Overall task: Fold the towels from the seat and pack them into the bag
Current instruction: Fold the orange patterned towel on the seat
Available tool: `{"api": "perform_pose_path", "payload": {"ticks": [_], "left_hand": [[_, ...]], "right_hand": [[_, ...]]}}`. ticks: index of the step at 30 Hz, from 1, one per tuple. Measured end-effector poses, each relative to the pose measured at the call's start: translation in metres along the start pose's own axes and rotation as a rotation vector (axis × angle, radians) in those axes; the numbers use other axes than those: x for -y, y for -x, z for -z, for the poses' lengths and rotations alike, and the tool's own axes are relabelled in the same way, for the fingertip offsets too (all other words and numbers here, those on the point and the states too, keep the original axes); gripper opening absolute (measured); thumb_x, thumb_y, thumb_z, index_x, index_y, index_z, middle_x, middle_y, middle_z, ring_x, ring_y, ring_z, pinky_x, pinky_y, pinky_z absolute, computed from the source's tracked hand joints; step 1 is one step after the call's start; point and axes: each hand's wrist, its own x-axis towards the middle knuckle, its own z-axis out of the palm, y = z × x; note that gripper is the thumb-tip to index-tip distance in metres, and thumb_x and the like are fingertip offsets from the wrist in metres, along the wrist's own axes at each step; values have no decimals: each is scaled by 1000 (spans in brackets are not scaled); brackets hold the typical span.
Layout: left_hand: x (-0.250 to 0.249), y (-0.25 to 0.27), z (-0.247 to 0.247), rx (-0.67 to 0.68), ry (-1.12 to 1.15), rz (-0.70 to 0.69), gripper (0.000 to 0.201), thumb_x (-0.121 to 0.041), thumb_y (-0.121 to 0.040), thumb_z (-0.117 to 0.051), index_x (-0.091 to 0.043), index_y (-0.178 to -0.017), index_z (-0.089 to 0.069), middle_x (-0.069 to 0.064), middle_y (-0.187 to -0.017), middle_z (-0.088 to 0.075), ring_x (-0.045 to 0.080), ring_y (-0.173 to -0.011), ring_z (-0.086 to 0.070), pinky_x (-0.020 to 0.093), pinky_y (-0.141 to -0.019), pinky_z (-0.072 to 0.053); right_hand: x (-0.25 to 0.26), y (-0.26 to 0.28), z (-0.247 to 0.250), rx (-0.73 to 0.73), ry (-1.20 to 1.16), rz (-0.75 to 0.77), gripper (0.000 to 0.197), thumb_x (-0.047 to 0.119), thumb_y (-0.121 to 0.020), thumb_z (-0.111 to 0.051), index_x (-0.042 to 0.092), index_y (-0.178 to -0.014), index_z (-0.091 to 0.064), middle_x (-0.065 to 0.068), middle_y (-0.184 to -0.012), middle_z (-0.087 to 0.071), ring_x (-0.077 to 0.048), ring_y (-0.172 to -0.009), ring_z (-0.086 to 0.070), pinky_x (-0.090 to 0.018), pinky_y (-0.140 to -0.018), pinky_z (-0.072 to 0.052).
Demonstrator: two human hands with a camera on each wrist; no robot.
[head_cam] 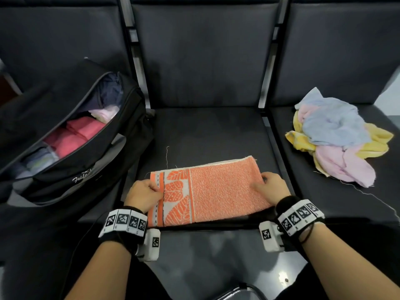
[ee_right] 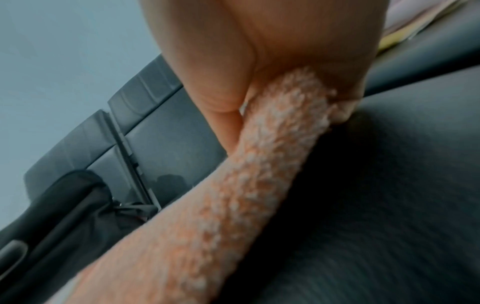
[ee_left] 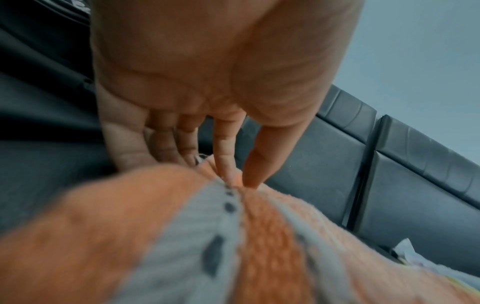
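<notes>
Orange towel (head_cam: pixel 213 192) part-folded, lower centre of frame on middle seat (head_cam: pixel 205 131); left hand (head_cam: pixel 144 191) and right hand (head_cam: pixel 273 188) pinch opposite ends. Black bag (head_cam: pixel 91 169), left, already holds folded towels. Unfolded towel pile (head_cam: pixel 337 135) waits right.

orange towel (head_cam: pixel 218 191) is nubby terry cloth, pretty rough looking. seat (head_cam: pixel 207 131) is matt dark padding with a faint sheen, bag (head_cam: pixel 71 152) is black woven fabric, towel pile (head_cam: pixel 337 135) looks soft, thin and frayed.

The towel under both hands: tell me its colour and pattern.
Orange towel, speckled white, with a white band of orange leaf shapes near its left end; clearest in the head view.
</notes>
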Motion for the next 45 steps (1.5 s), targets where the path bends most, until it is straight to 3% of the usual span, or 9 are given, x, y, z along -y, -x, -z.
{"api": "perform_pose_path", "payload": {"ticks": [3,7,13,21,28,33,37,41,45], "left_hand": [[-2,2,-9,-36,-26,-113,18,-15,-84,-73,-16,-101,-75,-1,-114,-60,13,-93,-59,25,-85,-45],[-14,7,-20,-17,-30,-221,36,-8,-86,-68,-11,-122,-69,-5,-119,-51,16,-106,-58,29,-98,-47],[-21,13,-27,-62,-90,-173,38,-8,-85,-64,-21,-121,-67,-4,-130,-51,21,-114,-58,40,-92,-54],[-26,17,-12,-118,109,-240,23,-12,-86,-70,-26,-104,-69,-7,-106,-57,10,-87,-60,21,-74,-45],[-47,24,-17,228,647,-81,17,-17,-100,-54,-14,-105,-70,11,-96,-76,15,-72,-71,29,-61,-59],[-41,27,-18,362,929,137,39,-44,-99,-52,-15,-103,-77,11,-93,-78,28,-85,-76,40,-74,-61],[-34,30,-17,337,816,57,19,-16,-97,-60,-11,-109,-72,12,-102,-77,28,-94,-74,37,-74,-59],[-40,33,-18,240,689,7,35,7,-87,-61,-17,-111,-63,4,-105,-72,20,-96,-71,30,-68,-56],[-43,29,-13,137,654,-82,45,13,-84,-57,-27,-103,-61,0,-105,-70,14,-96,-68,28,-72,-55]], "right_hand": [[-2,2,9,-49,-137,-6,24,19,-84,-70,-4,-79,-65,-16,-74,-65,-27,-71,-61,-34,-61,-41],[-17,6,32,-148,-218,-28,21,16,-89,-68,-3,-82,-67,-13,-75,-64,-25,-71,-57,-33,-58,-39],[-32,11,32,-141,-263,-142,14,11,-87,-70,-3,-83,-69,-12,-81,-66,-26,-78,-60,-32,-67,-43],[28,25,45,-77,-533,-36,18,13,-85,-68,6,-73,-56,-10,-77,-56,-21,-76,-53,-36,-69,-38],[119,56,6,52,-532,215,12,9,-81,-69,-2,-81,-65,-3,-76,-63,-11,-72,-60,-36,-67,-49],[158,72,-53,380,-583,320,11,11,-94,-61,19,-95,-69,4,-96,-68,-8,-80,-70,-27,-68,-56],[139,70,-63,398,-560,262,27,21,-96,-61,18,-124,-61,2,-124,-62,-24,-91,-72,-40,-78,-62],[111,65,-52,317,-463,307,31,21,-91,-63,28,-121,-64,9,-116,-68,-22,-84,-72,-41,-81,-61],[101,65,-46,269,-267,444,31,27,-88,-62,41,-115,-65,18,-109,-67,2,-93,-64,-15,-81,-52]]}}
